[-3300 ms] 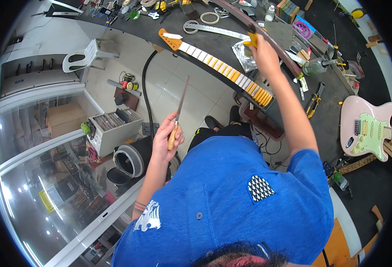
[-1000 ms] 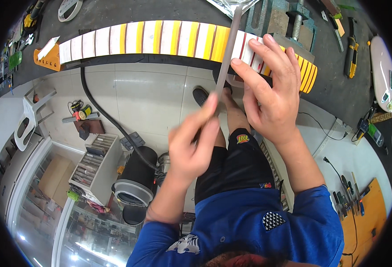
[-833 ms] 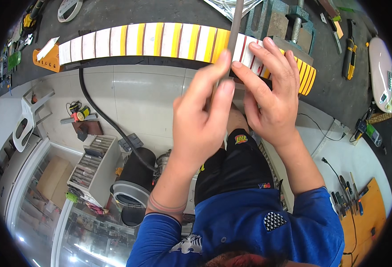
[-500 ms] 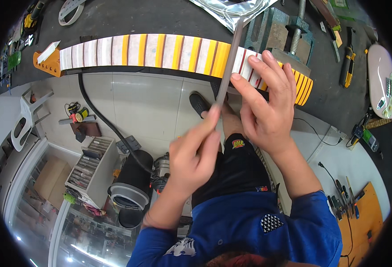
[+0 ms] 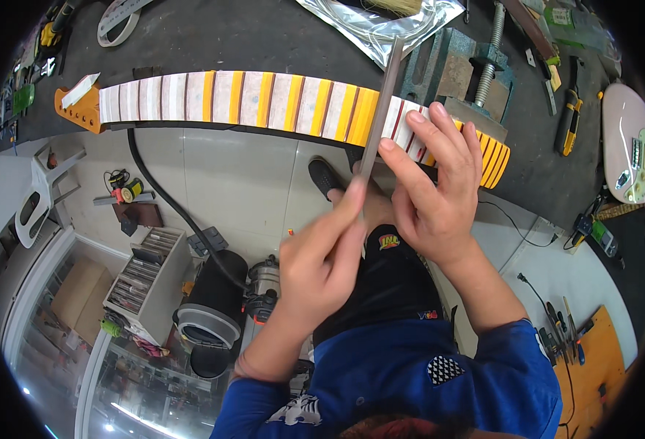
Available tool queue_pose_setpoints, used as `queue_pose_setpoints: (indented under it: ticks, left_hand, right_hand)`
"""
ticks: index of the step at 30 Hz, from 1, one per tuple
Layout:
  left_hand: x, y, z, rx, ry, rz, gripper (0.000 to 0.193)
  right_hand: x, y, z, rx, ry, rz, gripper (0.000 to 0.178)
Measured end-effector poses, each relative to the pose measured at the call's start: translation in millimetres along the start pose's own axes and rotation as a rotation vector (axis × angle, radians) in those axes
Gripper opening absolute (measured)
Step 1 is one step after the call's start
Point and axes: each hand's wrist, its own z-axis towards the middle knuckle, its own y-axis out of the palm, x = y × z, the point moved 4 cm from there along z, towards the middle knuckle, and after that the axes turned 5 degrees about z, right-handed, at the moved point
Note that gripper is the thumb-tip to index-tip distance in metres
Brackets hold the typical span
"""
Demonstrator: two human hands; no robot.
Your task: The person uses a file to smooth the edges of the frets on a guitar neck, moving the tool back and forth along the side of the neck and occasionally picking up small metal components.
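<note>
A guitar neck [image 5: 221,95] lies crosswise along the bench's near edge, its fretboard masked with white and yellow tape strips between the frets. Its orange headstock [image 5: 81,111] points left. My left hand [image 5: 322,252] grips a long grey file [image 5: 385,99] at its near end, thumb and fingers closed around it. The file crosses the neck near its right part, its tip beyond the far edge. My right hand [image 5: 440,186] is open, fingers spread, with fingertips on the tape just right of the file. Whether the index fingertip touches the file I cannot tell.
A vise [image 5: 476,73] stands behind the neck's right end. Beyond the file tip lies a clear plastic packet [image 5: 366,33] of coiled wire with a brush [image 5: 396,6] over it. Yellow-black pliers [image 5: 571,113] and a pale guitar body [image 5: 623,124] are at right.
The whole view has shifted slightly, bringing the brush in at the top. The file reaches a little farther past the neck's far edge. My right hand stays on the same part of the neck.
</note>
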Motion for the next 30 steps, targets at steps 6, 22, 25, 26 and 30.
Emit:
queue_pose_setpoints:
  ticks: [6, 22, 25, 26, 30]
  left_hand:
    - [-8, 4, -1, -0.003, 0.012, -0.005, 0.044]
    - [-22, -9, -54, -0.038, 0.075, 0.187, 0.048]
    - [-28, -19, -82, -0.106, 0.043, 0.266, 0.045]
    - [-25, -20, -82, -0.128, 0.022, 0.3, 0.044]
    - [-1, 10, 17, 0.045, 0.087, 0.138, 0.049]
  right_hand:
    - [3, -2, -2, 0.003, -0.009, 0.002, 0.059]
    - [4, -2, -2, 0.015, -0.013, -0.006, 0.057]
    - [2, -2, -3, -0.012, -0.005, -0.005, 0.057]
    - [0, -4, 0, -0.024, 0.01, 0.008, 0.061]
    - [1, 1, -1, 0.02, -0.014, 0.002, 0.057]
